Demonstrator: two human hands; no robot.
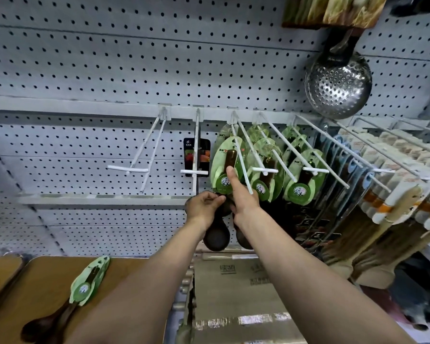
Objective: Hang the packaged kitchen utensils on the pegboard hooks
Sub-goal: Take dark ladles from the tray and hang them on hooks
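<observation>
**Mia:** Spoon pack [224, 167], the green one, is that on its hook [241, 155] yet?

**Ben:** It looks on, right at the front. The right hand [242, 194] has its fingers out straight, pressing flat on the green card. The left hand [204, 206] is just below, with fingers curled, pinching the dark spoon part under the card.

**Mia:** So is the job done?

**Ben:** Not yet, I think. More green packs [297, 170] hang on the next hooks to the right. But one spoon pack [88, 281] lies on the brown table [45, 276], down on the left. One hook [144, 155] on the left has nothing on it.

**Mia:** What else is around?

**Ben:** A grey pegboard wall [85, 70] full of little holes. A shiny spoon with holes [338, 85] hangs up high. Pale wooden tools [395, 189] hang at the right, and a cardboard box [236, 289] sits below the arms.
</observation>
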